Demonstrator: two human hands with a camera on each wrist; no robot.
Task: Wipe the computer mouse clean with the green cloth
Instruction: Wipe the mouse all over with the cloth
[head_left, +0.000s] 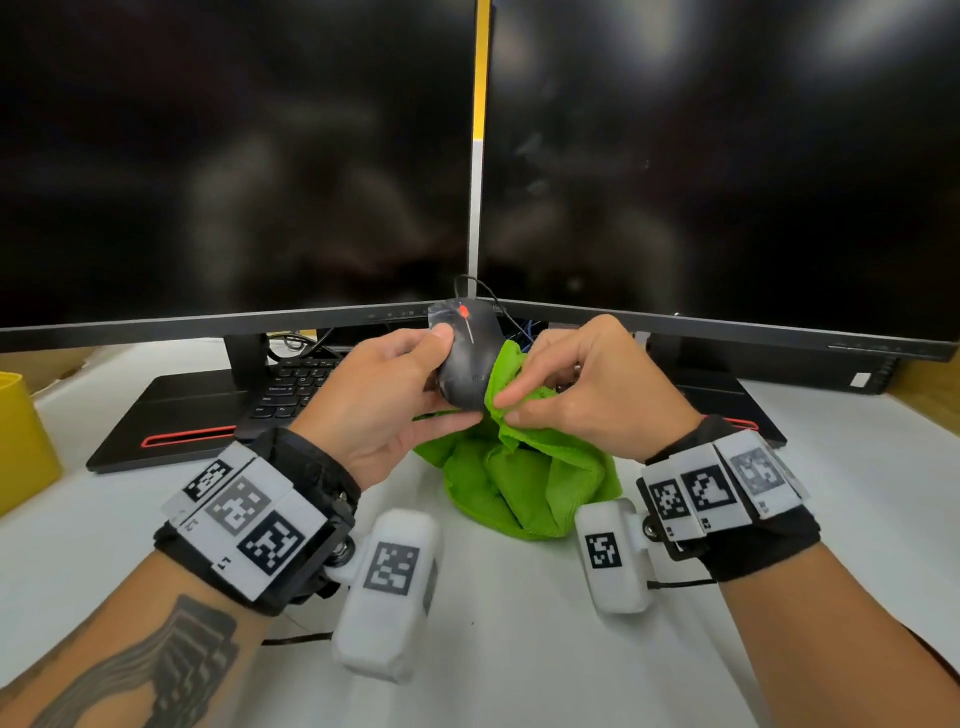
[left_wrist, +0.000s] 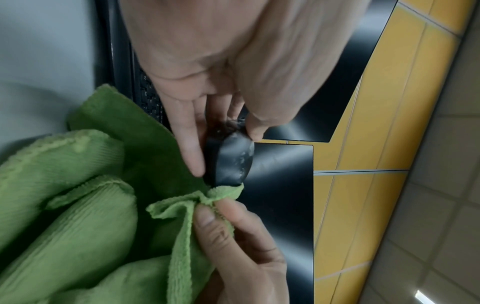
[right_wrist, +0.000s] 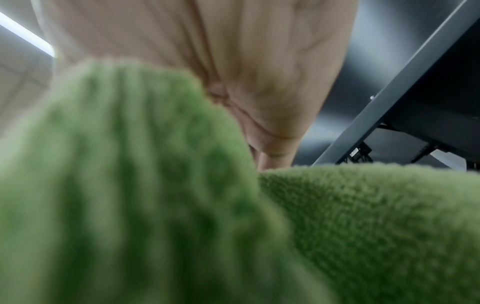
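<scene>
My left hand (head_left: 415, 374) grips a black wired computer mouse (head_left: 467, 358) with a red scroll wheel, lifted above the desk in front of the monitors. My right hand (head_left: 561, 384) pinches a fold of the green cloth (head_left: 524, 483) against the mouse's right side. The rest of the cloth hangs bunched down onto the white desk. In the left wrist view, the mouse (left_wrist: 228, 160) sits between my thumb and fingers, and the cloth edge (left_wrist: 223, 192) touches its lower end, pinched by the right hand (left_wrist: 221, 207). The cloth (right_wrist: 182, 205) fills most of the right wrist view.
Two dark monitors (head_left: 234, 156) stand close behind the hands on black bases. A black keyboard (head_left: 296, 384) lies under the left monitor. A yellow container (head_left: 21, 441) sits at the desk's left edge. The mouse cable (head_left: 483, 288) runs back between the monitors.
</scene>
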